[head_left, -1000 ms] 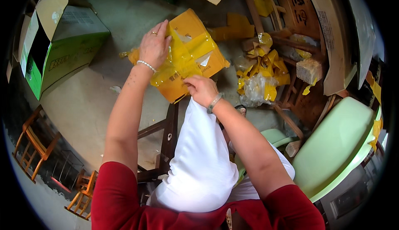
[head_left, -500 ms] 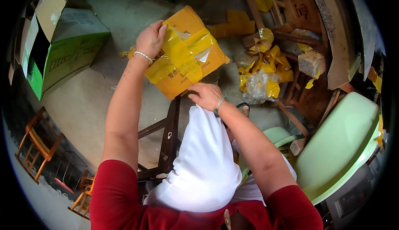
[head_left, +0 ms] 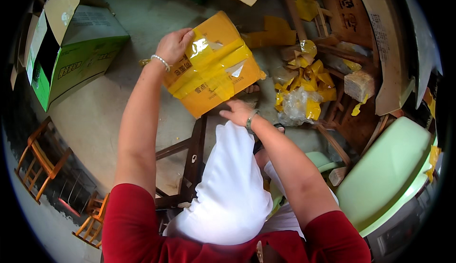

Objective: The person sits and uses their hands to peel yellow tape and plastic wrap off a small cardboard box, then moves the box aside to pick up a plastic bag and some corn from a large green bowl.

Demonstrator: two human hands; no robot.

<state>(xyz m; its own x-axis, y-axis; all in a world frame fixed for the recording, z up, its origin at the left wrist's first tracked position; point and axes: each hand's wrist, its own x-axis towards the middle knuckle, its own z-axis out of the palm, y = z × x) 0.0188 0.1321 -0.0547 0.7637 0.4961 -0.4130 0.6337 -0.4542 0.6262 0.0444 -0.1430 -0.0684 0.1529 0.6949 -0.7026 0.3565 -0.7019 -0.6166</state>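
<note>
My left hand [head_left: 175,47] is closed on the upper left edge of a flattened carton [head_left: 213,95]. The carton is brown-orange, banded with glossy yellow packing tape, and tilted above the floor. A torn pale patch shows near its right side. My right hand [head_left: 241,112] is at the carton's lower edge, above my white-clad knee [head_left: 232,168]. Its thumb and fingers are apart, and the fingertips meet the edge; whether they touch it I cannot tell. The carton's underside is hidden.
A green open box [head_left: 80,58] stands at the left. Crumpled yellow tape and clear plastic [head_left: 304,94] lie to the right, near a wooden block [head_left: 358,85] and an overturned wooden stool [head_left: 349,20]. A pale green basin [head_left: 384,168] is at the lower right.
The carton has shifted slightly down in view, my left hand still holding it. My right hand's thumb and fingers have spread at the carton's lower edge.
</note>
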